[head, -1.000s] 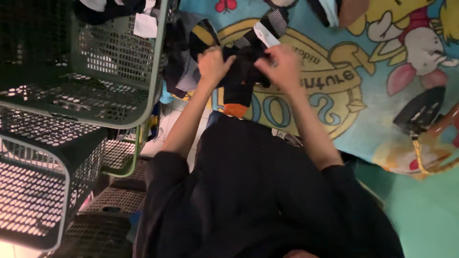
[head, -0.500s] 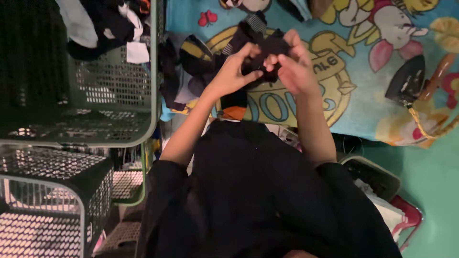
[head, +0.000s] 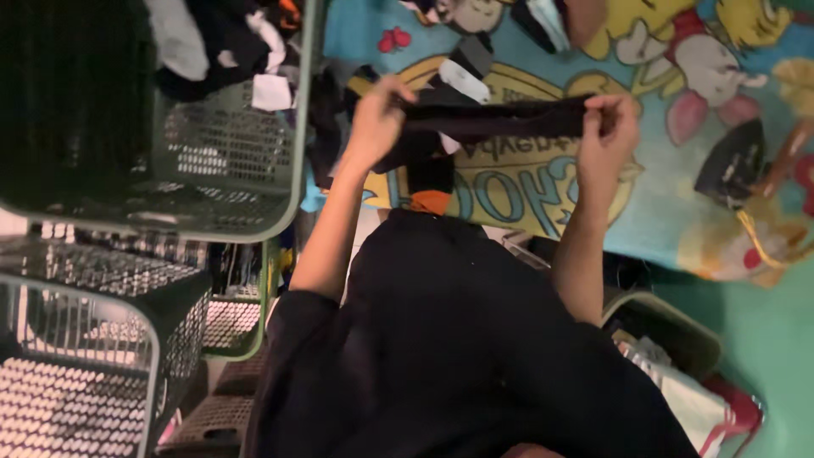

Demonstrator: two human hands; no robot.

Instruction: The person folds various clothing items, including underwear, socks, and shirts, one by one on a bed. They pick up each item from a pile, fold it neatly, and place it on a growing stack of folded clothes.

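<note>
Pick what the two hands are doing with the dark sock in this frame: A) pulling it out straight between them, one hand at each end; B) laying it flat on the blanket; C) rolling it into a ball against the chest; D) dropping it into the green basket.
A: the left hand and right hand each pinch an end of the dark sock, stretched between them above the cartoon blanket.

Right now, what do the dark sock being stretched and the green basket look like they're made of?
Sock: soft knit fabric, matte black; it stretches taut and sags between the left hand and right hand. Basket: likely rigid moulded plastic, pale green, with a perforated grid wall and smooth rim.
</note>
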